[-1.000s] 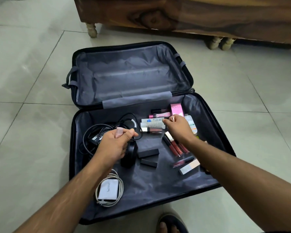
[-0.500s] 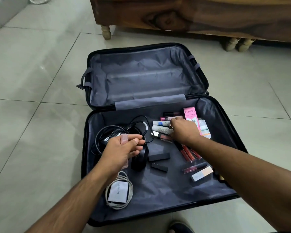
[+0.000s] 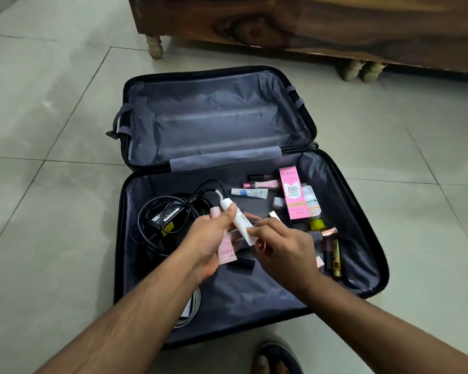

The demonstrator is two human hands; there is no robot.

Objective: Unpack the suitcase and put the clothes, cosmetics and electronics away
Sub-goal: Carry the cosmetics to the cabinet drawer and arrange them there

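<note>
A black suitcase (image 3: pixel 118 238) lies open on the tiled floor, and its far half (image 3: pixel 214 117) holds nothing. Above the near half, my left hand (image 3: pixel 204 245) grips a pink tube (image 3: pixel 226 251), with its fingertips also on a white tube (image 3: pixel 238 218). My right hand (image 3: pixel 284 251) pinches the lower end of that white tube. Under my hands lie a black power adapter with its cable (image 3: pixel 165 214), a pink BB cream box (image 3: pixel 293 194), a white-and-blue tube (image 3: pixel 250 193), lip glosses (image 3: pixel 260 182) and gold-capped tubes (image 3: pixel 333 249). A white coiled cable (image 3: pixel 193 306) is partly hidden by my left forearm.
A dark wooden piece of furniture (image 3: pixel 308 25) on turned legs (image 3: pixel 155 48) stands just behind the suitcase. Pale floor tiles (image 3: pixel 52 184) surround the case on the left and right. My sandalled foot (image 3: pixel 276 357) is at the near edge.
My right hand has lifted a white tube from the cosmetics at the back and brought it over to my left hand, which still holds the pink tube.
</note>
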